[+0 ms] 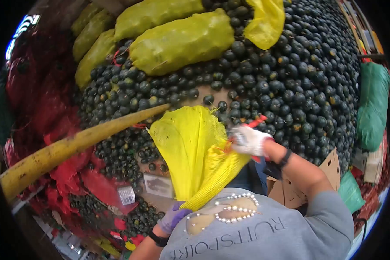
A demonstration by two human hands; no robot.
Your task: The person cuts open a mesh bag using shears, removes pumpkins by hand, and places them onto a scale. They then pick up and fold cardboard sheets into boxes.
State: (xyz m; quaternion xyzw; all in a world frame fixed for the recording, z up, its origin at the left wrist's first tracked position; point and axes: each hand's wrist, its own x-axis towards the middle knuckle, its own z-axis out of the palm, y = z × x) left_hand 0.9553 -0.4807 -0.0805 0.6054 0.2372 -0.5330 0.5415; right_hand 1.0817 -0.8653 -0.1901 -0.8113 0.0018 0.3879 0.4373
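A yellow mesh bag (190, 147) hangs in front of me, limp, its wide part spread out and one edge twisted into a roll toward my body. My left hand (175, 216), in a purple and white glove, is closed on the lower end of that roll beside my shirt. Gripping the bag's gathered right side is my right hand (246, 141), in a white glove and slightly blurred. A red strip (258, 121) sticks out above its fingers. Small dark green round squashes (290, 86) lie loose on the floor beyond the bag.
Filled yellow mesh sacks (182, 41) lie at the back. A thick yellow pole (82, 145) slants in from the left over red netting (43, 95). Cardboard (331, 169) and a green sack (370, 106) are on the right. A white-framed panel (158, 185) lies near the bag.
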